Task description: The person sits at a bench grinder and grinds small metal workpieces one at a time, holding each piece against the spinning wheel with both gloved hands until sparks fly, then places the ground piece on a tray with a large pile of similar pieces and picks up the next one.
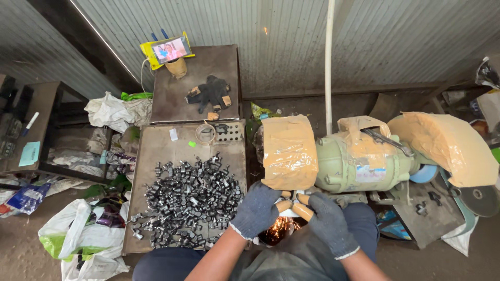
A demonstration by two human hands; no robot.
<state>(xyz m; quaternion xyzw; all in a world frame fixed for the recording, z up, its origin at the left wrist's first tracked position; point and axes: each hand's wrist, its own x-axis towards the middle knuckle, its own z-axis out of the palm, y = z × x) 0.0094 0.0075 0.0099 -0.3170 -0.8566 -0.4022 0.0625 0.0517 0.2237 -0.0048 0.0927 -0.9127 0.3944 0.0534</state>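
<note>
While sparks fly, both hands [291,211] press a hidden part—axis unclear.

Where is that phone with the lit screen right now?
In the head view, the phone in its yellow case is at the upper left, propped at the far edge of the dark metal table, beyond the black glove and the pile of metal parts.

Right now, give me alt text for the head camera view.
Two gloved hands, left and right, press a small part to a taped bench grinder, throwing sparks. A tray of dark metal parts sits at left.
</note>
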